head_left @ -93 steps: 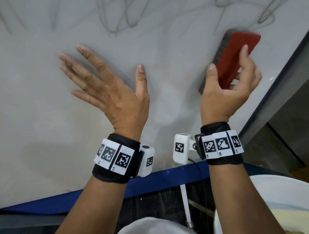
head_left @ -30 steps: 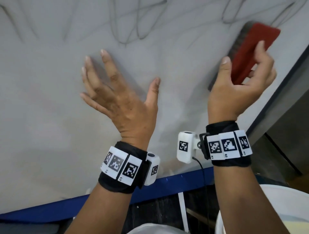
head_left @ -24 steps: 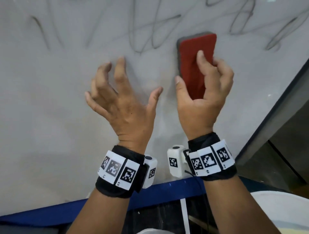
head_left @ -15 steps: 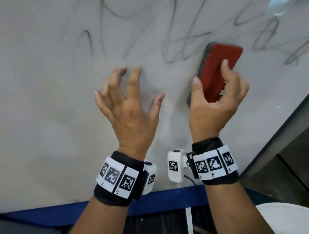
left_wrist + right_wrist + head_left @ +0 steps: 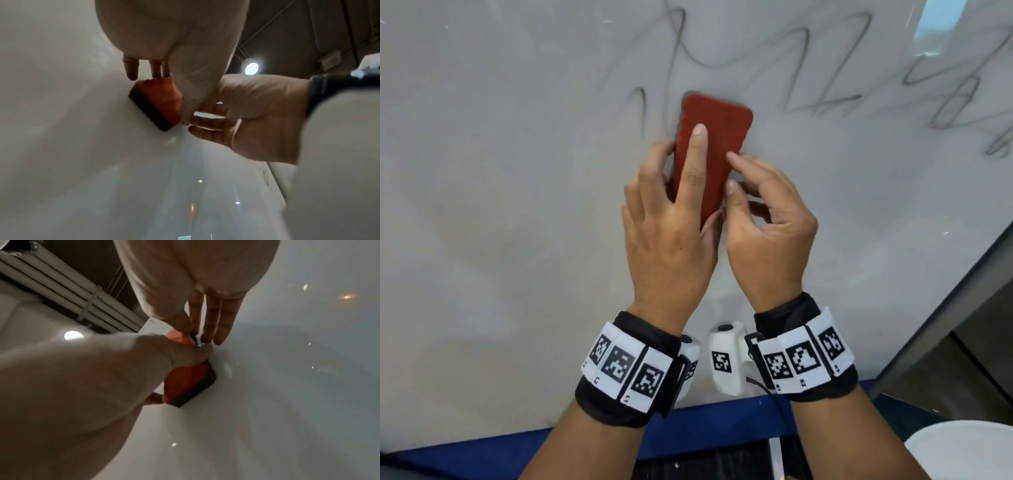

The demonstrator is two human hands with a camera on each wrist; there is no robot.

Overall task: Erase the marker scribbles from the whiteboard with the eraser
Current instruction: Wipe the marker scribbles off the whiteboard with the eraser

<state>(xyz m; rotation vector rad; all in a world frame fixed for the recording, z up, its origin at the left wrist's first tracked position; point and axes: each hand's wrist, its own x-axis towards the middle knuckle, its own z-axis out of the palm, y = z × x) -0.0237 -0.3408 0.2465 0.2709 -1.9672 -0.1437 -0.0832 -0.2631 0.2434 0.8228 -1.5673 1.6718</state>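
Note:
A red eraser with a dark felt face lies flat against the whiteboard, just under the grey marker scribbles. My left hand grips it from the left. The index finger lies along the red back and the thumb sits at its lower right edge. My right hand pinches the eraser's right edge with its thumb and curled fingers. In the left wrist view the eraser shows between both hands. In the right wrist view my right hand has its thumb on the eraser and its fingers reach the board.
The board's blue bottom frame runs below my wrists. A dark grey side frame bounds the board on the right, with dark floor beyond it. A white rounded object sits at the bottom right. More scribbles cross the board's upper right.
My right hand carried the eraser from the right side of the board to the middle. My left hand left the board and closed round the eraser's left side.

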